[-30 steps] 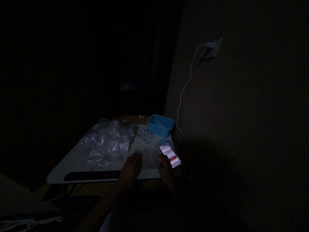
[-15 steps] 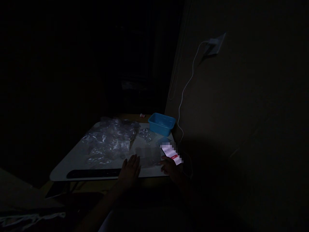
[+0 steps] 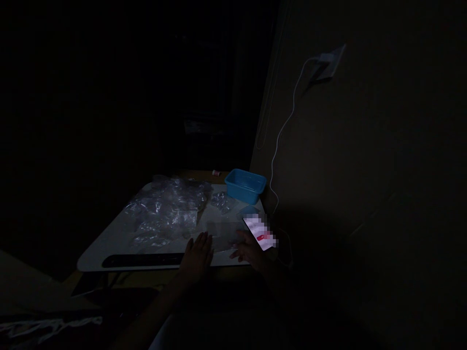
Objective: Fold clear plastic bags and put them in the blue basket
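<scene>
In dim light, my left hand (image 3: pixel 197 255) lies flat with its fingers stretched out at the left edge of a clear plastic sheet or bag (image 3: pixel 224 231). My right hand (image 3: pixel 248 250) hovers over or touches the right part of that plastic, fingers loosely apart and nothing visible in them. Just beyond my right hand is a phone (image 3: pixel 260 233) with a lit screen, partly blurred out. A heap of crinkled clear plastic bags (image 3: pixel 166 209) covers the left side of the white folding table (image 3: pixel 98 243). A smaller crumpled plastic piece (image 3: pixel 221 200) lies farther back.
A blue plastic basin (image 3: pixel 243 190) stands at the table's back right corner. Behind it sits a small pink and white item (image 3: pixel 216 173). A white cable (image 3: pixel 279 136) hangs from a wall socket (image 3: pixel 330 63) on the right. A dark slot (image 3: pixel 142 260) runs along the table's front edge.
My right hand has shifted a little to the left over the plastic, and its fingers have spread. My left hand has stayed in place. The view has shifted slightly.
</scene>
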`<state>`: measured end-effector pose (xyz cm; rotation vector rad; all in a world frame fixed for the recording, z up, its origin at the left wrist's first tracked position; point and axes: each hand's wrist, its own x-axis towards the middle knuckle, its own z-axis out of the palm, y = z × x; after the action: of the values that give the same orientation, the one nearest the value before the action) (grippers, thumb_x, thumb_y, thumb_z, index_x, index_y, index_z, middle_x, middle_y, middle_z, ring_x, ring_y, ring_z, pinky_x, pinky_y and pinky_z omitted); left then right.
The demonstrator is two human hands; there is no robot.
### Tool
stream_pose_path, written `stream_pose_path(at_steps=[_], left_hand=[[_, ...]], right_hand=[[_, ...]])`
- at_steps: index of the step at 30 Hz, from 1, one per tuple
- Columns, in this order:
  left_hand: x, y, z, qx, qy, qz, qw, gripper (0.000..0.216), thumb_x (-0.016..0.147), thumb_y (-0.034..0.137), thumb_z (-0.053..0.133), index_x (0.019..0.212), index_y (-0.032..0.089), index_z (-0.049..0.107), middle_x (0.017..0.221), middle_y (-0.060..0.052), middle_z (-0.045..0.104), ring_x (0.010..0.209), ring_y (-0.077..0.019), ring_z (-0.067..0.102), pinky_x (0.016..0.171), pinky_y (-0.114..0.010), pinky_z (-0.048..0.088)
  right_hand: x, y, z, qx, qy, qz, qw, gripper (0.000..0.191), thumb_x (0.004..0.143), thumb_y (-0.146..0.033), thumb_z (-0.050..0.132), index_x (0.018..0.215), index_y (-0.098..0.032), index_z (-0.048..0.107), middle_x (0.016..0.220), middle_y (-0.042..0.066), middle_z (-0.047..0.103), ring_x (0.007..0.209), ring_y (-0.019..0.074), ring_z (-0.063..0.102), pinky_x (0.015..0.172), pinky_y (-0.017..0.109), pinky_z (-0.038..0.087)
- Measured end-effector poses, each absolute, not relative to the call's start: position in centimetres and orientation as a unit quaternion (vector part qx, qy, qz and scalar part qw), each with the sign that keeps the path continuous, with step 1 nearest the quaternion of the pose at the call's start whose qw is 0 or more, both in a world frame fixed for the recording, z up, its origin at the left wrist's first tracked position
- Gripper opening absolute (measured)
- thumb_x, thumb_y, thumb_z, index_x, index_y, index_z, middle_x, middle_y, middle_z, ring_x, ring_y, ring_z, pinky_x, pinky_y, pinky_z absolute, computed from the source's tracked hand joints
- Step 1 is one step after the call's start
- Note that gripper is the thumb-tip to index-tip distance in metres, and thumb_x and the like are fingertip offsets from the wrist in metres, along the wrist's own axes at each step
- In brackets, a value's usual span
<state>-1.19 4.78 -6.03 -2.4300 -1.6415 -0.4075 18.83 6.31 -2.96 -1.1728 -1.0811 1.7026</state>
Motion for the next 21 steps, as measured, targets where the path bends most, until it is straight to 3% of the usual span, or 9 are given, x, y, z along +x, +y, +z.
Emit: stream_pose_path(at_steps=[4,10,14,21], left_hand=[[-1.31,4.78,-6.17,-0.819,-0.548,-0.141,0.094,0.044,0.084,0.029,0.028,0.125,0.014,0.039,0.131,-0.012,0.036,0.122,-0.0237,0.030,0.096,-0.045,0.025],[-1.23,4.76,-6.14,-0.820,-0.549,-0.130,0.099,0.044,0.084,0.028,0.029,0.124,0.014,0.039,0.132,-0.012,0.035,0.122,-0.0247,0.030,0.095,-0.046,0.025],[-1.26,4.79,-6.22,-0.818,-0.551,-0.134,0.095,0.043,0.085,0.029,0.028,0.123,0.014,0.040,0.131,-0.012,0.036,0.122,-0.0248,0.030,0.095,-0.046,0.026],[-1.62,4.71,-5.97,-0.814,-0.549,-0.179,0.063,0.044,0.087,0.032,0.025,0.128,0.018,0.032,0.133,-0.009,0.035,0.121,-0.0211,0.031,0.096,-0.044,0.027]], right_hand=[[19.22,6.53,-3.21,-0.477,-0.418,0.671,0.383,0.055,0.063,-0.021,0.052,0.115,-0.019,0.032,0.085,0.006,0.064,0.051,0.0143,0.061,0.040,0.020,0.037],[19.26,6.35,-3.27,-0.429,-0.417,0.700,0.391,0.057,0.064,-0.025,0.055,0.115,-0.021,0.031,0.098,0.008,0.061,0.053,0.0143,0.062,0.040,0.020,0.036],[19.24,6.57,-3.34,-0.426,-0.424,0.713,0.361,0.055,0.065,-0.023,0.053,0.116,-0.020,0.032,0.093,0.008,0.063,0.053,0.0153,0.062,0.039,0.020,0.036],[19.52,6.83,-3.62,-0.412,-0.455,0.700,0.365,0.057,0.064,-0.021,0.056,0.117,-0.022,0.033,0.102,0.008,0.060,0.064,0.0173,0.064,0.040,0.019,0.037]])
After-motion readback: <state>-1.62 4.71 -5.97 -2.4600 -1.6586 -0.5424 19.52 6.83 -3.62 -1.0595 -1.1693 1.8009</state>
